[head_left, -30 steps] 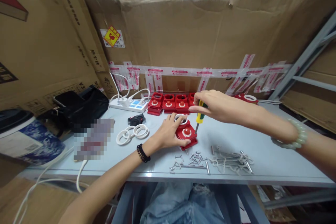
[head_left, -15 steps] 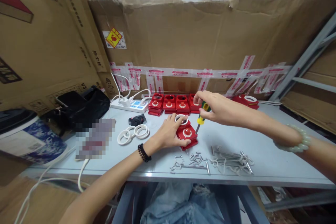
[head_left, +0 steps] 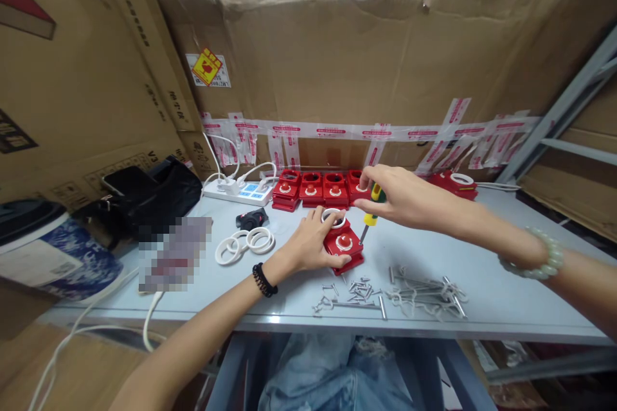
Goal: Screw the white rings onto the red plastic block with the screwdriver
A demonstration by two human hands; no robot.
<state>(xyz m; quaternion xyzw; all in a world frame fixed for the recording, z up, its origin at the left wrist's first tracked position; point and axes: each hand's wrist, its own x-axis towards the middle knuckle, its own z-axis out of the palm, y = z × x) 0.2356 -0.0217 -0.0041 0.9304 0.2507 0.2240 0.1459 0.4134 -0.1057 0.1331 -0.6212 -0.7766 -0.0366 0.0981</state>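
One tall cardboard panel (head_left: 318, 64) walls off the far side of a pale bench (head_left: 511, 263), whose near edge runs just in front of the person's lap. Four red units (head_left: 311, 191) are visible side by side toward the far edge, with a white power strip (head_left: 253, 195) at the left end of the row. Metal rods (head_left: 429, 294) lie near the front edge, at right. The left hand (head_left: 311, 241) spreads over a red device (head_left: 351, 249) mid-bench, gripping it between thumb and fingers, a strip of bench separating it from the row. The right hand (head_left: 393, 198), reaching in over the broad right side, pinches a tilted yellow-and-green screwdriver (head_left: 370, 219), its tip at the device's right corner. White rings (head_left: 260, 252) sit apart at left; small screws (head_left: 359, 289) lie scattered between device and near edge.
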